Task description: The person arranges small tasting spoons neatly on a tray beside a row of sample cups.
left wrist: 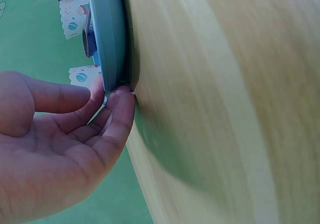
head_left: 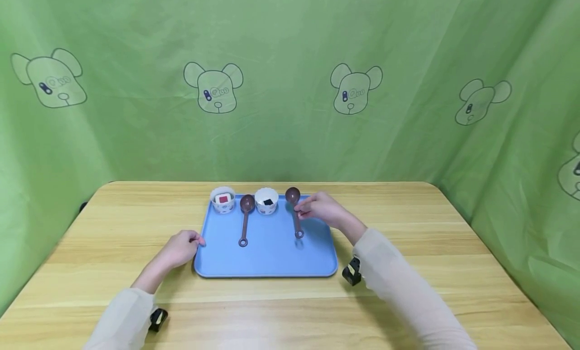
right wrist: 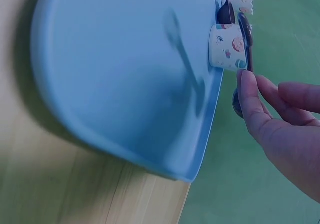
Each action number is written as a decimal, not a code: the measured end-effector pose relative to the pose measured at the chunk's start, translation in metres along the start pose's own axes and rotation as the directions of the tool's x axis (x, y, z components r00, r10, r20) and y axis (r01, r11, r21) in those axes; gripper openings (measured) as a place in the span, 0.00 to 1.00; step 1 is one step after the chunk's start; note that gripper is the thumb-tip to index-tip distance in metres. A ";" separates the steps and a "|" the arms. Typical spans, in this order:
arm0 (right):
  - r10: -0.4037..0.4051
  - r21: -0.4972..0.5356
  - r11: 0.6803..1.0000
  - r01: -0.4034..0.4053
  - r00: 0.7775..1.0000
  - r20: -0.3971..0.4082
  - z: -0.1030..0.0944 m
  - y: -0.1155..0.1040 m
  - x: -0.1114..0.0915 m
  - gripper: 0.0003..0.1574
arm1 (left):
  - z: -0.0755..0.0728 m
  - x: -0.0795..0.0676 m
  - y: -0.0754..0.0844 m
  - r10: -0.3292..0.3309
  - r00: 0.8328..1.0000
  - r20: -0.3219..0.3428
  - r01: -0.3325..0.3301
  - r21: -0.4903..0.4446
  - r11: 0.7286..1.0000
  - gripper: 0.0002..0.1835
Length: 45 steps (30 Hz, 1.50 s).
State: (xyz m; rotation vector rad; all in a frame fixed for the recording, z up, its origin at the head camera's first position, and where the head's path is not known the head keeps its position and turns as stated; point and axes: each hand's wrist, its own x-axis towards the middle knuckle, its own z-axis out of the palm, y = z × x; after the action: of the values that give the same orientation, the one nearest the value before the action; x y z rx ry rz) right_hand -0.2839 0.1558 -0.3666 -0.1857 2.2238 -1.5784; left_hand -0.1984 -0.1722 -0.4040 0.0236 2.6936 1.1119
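Note:
My right hand [head_left: 320, 209] pinches the handle of a brown spoon [head_left: 293, 195] with a round bowl and a ring at the handle's end. The spoon hangs above the right part of a blue tray [head_left: 272, 262], and its shadow falls on the tray [right wrist: 115, 73]. At the tray's left edge my left hand [head_left: 182, 247] holds the rim with curled fingers [left wrist: 120, 119]. A second brown spoon [head_left: 245, 224] lies on the tray between two patterned white cups. The left cup [head_left: 224, 208] contains a white-and-red piece; the right cup [head_left: 266, 208] contains something black.
The tray rests on a wooden table [head_left: 254, 315]. Behind and beside the table hangs a green curtain [head_left: 290, 148] printed with bear heads. A black wrist device [head_left: 352, 272] is on the right sleeve, another [head_left: 158, 320] on the left.

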 end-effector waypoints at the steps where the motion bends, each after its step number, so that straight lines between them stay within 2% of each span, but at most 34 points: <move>1: 0.002 -0.005 1.000 -0.002 1.000 0.001 0.001 0.000 0.001 0.18 | 0.000 0.000 0.000 -0.001 1.000 0.000 0.001 0.001 1.000 0.13; 12: 0.010 0.010 1.000 -0.010 1.000 -0.002 0.012 -0.003 0.007 0.17 | -0.002 0.000 0.001 0.010 1.000 -0.003 -0.009 0.007 1.000 0.12; 19: 0.008 -0.026 1.000 -0.009 1.000 -0.016 0.015 -0.002 0.010 0.17 | -0.001 0.000 0.002 -0.007 1.000 0.002 0.007 -0.006 1.000 0.12; 28: 0.034 -0.057 0.998 -0.037 0.998 -0.051 0.018 0.006 0.015 0.16 | -0.001 -0.002 0.003 0.015 1.000 -0.007 -0.016 -0.006 1.000 0.12; 35: 0.025 -0.046 0.999 -0.028 0.998 -0.059 0.021 0.010 0.019 0.15 | 0.000 -0.002 0.002 0.033 0.999 -0.016 -0.033 0.002 0.999 0.12; 45: 0.045 -0.028 0.999 -0.047 0.997 -0.066 0.028 0.009 0.016 0.16 | 0.001 -0.001 0.000 0.017 1.000 -0.013 -0.017 -0.010 1.000 0.12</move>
State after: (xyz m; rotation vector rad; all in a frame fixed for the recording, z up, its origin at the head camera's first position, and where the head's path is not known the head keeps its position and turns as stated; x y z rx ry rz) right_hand -0.2858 0.1288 -0.3870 -0.0921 2.2850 -1.5489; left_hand -0.1971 -0.1718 -0.4042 0.0376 2.7045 1.1338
